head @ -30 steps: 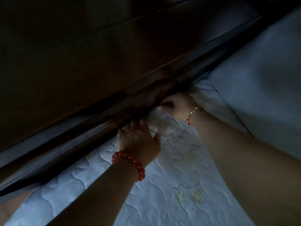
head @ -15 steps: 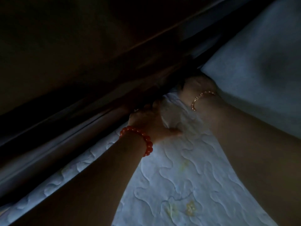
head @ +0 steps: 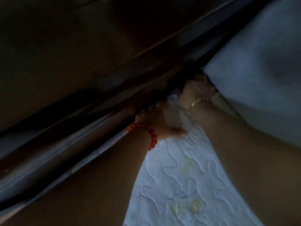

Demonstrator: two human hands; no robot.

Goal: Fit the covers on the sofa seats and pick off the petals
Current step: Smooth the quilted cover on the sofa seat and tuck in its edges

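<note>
Both hands are working at a dim sofa crease: left hand (head: 160, 123), wearing a red bead bracelet (head: 145, 134), is grasping a bunched fold of the pale quilted cover (head: 179, 176) lying over the seat; right hand (head: 193, 92) is reaching deeper, its grip too dark to tell, beside a plain cushion (head: 260, 70) and the dark sofa back (head: 81, 54).

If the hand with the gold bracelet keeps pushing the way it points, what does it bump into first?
Probably the dark sofa back. The right hand points into the shadowy gap beside the plain cushion; its fingertips are hidden, so depth is unclear.
</note>
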